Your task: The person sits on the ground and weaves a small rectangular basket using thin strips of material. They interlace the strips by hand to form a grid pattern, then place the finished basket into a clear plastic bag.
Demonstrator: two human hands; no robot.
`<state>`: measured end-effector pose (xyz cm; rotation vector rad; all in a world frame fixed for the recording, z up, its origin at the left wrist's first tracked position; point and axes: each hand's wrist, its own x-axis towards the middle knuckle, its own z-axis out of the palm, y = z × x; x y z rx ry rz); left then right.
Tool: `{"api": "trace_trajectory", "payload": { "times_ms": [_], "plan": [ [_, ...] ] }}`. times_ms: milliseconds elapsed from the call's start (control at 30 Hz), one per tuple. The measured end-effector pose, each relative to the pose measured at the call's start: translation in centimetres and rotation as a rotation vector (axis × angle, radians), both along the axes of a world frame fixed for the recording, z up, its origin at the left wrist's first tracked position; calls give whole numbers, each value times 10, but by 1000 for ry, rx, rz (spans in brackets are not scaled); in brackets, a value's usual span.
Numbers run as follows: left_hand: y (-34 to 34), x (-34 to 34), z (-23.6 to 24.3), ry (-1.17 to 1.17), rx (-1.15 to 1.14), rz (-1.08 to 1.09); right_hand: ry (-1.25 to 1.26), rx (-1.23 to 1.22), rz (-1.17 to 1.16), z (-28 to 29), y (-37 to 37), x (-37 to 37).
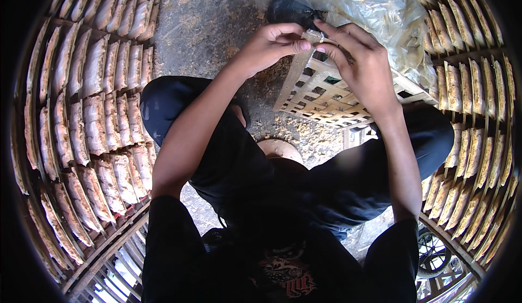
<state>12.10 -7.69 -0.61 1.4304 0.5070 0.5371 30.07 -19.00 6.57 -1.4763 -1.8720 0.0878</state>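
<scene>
The woven tray (326, 94) is pale split bamboo, matt and dry. The sheet (375, 4) at the far right is thin clear plastic, crinkled and glossy. The racks (92, 113) on the left and right are slatted bamboo, rough. The floor (212, 20) looks like gritty grey concrete, matt.

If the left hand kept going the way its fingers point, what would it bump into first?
Probably the right hand: the left hand points rightward, fingertips almost meeting it over the woven bamboo lattice basket. Depth is uncertain.
</scene>
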Motion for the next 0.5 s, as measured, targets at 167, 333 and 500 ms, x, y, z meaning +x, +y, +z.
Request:
{"api": "trace_trajectory", "payload": {
  "times_ms": [167,333,500],
  "plan": [
    [-1,-7,-2,-5,-3,18,-43,124,-2,-16,1,-1],
    [2,-13,5,123,-41,12,-94,228,-17,-19,11,-4],
    [1,-10,-1,65,-19,1,-89,236,-224,1,26,6]
  ]
}}
